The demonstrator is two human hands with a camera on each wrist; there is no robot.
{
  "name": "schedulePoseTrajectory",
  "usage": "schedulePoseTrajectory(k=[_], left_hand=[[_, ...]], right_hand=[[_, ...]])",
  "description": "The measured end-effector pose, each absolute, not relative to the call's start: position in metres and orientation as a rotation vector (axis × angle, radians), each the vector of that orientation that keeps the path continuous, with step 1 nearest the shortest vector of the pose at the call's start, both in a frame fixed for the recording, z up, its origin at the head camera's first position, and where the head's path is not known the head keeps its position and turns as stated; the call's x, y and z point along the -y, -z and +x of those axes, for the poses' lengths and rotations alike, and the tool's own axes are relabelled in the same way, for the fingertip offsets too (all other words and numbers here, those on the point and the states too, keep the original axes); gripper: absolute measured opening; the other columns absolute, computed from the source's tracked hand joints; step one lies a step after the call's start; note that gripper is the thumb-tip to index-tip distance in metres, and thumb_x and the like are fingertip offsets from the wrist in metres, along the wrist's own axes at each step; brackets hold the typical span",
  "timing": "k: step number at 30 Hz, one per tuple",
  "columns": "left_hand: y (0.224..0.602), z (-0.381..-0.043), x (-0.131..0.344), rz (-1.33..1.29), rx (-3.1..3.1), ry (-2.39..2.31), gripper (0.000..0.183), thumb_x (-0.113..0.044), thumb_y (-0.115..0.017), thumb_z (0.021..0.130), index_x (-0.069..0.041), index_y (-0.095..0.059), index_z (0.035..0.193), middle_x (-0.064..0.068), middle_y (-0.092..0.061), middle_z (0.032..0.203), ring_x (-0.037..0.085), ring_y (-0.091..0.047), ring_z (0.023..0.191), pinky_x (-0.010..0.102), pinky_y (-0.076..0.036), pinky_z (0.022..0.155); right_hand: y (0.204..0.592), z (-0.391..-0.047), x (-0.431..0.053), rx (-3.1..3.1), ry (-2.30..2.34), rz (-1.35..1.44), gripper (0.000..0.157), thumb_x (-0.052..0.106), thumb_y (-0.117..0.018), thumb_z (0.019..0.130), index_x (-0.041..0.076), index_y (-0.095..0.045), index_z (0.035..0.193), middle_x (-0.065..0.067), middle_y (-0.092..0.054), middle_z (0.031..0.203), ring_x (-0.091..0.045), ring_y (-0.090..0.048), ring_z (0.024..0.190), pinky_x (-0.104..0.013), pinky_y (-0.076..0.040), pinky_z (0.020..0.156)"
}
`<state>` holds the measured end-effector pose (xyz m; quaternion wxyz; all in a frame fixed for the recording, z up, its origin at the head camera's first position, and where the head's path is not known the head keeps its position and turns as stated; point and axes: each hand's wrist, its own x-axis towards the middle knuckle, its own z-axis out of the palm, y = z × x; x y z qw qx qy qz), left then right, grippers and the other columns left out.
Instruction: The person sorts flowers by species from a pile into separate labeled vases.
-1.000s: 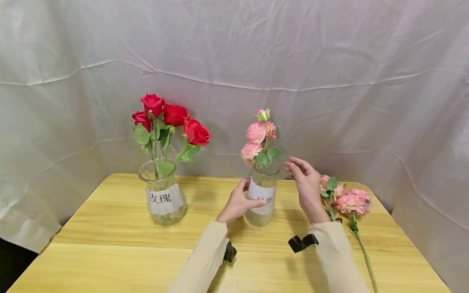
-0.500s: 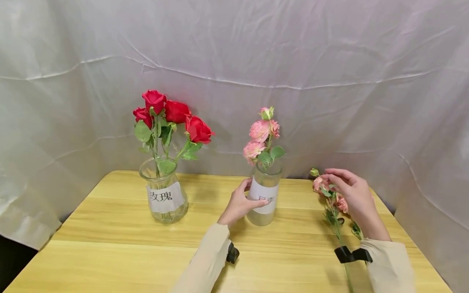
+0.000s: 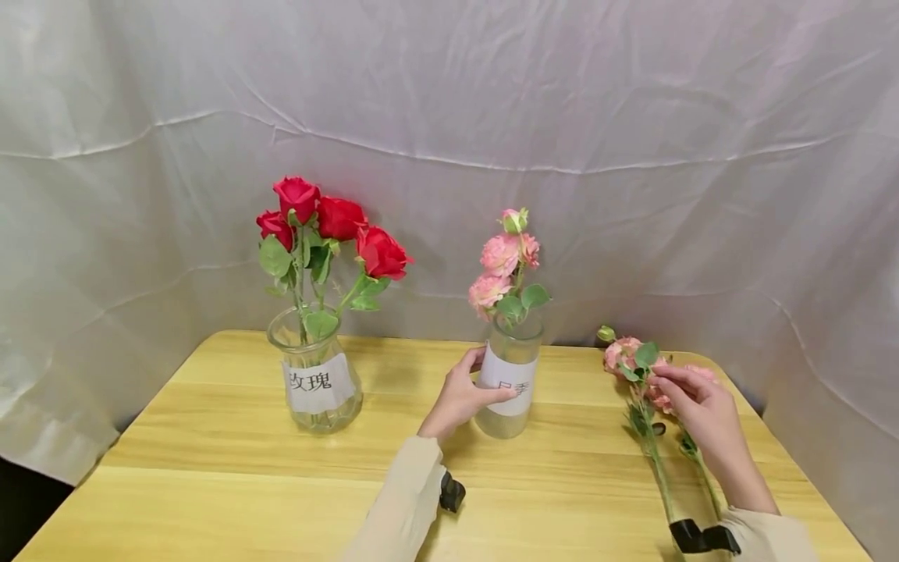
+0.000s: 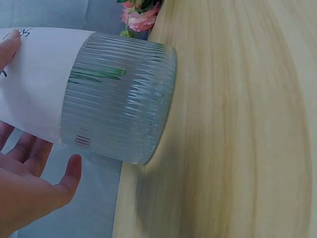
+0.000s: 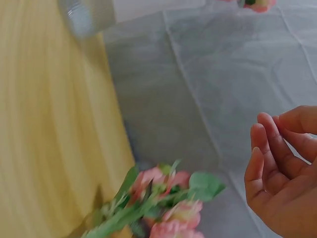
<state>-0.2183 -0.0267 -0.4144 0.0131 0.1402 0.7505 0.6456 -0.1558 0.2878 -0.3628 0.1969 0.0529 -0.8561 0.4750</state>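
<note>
In the head view my left hand [image 3: 460, 398] grips a ribbed glass vase [image 3: 502, 425] with a white paper label, thumb across the front. A stem of pink flowers [image 3: 500, 255] stands in it. The left wrist view shows the vase base [image 4: 119, 99] on the table and a green stem end through the glass. My right hand [image 3: 705, 414] is over the loose pink flowers [image 3: 621, 355] lying at the right. In the right wrist view the fingers of the right hand [image 5: 282, 178] are softly bent with nothing between them, apart from the flowers [image 5: 178, 218].
A second labelled glass vase [image 3: 323, 414] holding several red roses [image 3: 340, 217] stands at the left of the wooden table [image 3: 211, 499]. A grey curtain [image 3: 435, 94] hangs right behind the table's back edge.
My right hand has moved from beside the vase to the right, then down and nearer the loose flowers. The left hand still holds the vase in place.
</note>
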Motion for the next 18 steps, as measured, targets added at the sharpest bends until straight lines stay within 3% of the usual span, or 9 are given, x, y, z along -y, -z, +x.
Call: schedulePoseTrajectory(k=[4,8,18], left_hand=[[0.416,-0.217,0.026,0.429,-2.329,-2.019,0.075,-0.032,-0.081,0.066,-0.021,-0.043,0.13,-0.003,-0.05,0.119,0.018,-0.045,0.11,0.042,-0.035,0.093],[0.417,-0.216,0.025,0.42,-2.333,-2.022,0.078,-0.033,-0.081,0.065,-0.021,-0.042,0.131,-0.002,-0.049,0.121,0.021,-0.044,0.112,0.044,-0.034,0.093],[0.419,-0.217,0.024,0.399,-2.295,-2.04,0.075,-0.034,-0.08,0.066,-0.025,-0.043,0.131,-0.006,-0.048,0.122,0.016,-0.043,0.113,0.043,-0.033,0.094]], right_hand=[[0.371,-0.153,-0.299,2.417,-1.39,0.139,0.022,0.013,-0.058,0.089,0.002,-0.062,0.108,0.017,-0.059,0.097,0.004,-0.057,0.083,-0.012,-0.046,0.066],[0.382,-0.15,-0.309,2.444,-1.413,0.105,0.028,0.015,-0.058,0.089,-0.002,-0.059,0.112,0.016,-0.06,0.099,0.004,-0.056,0.086,-0.013,-0.047,0.068],[0.439,-0.171,-0.361,2.477,-1.484,0.078,0.046,0.031,-0.06,0.087,-0.002,-0.054,0.118,0.011,-0.062,0.1,-0.011,-0.063,0.083,-0.028,-0.052,0.066]])
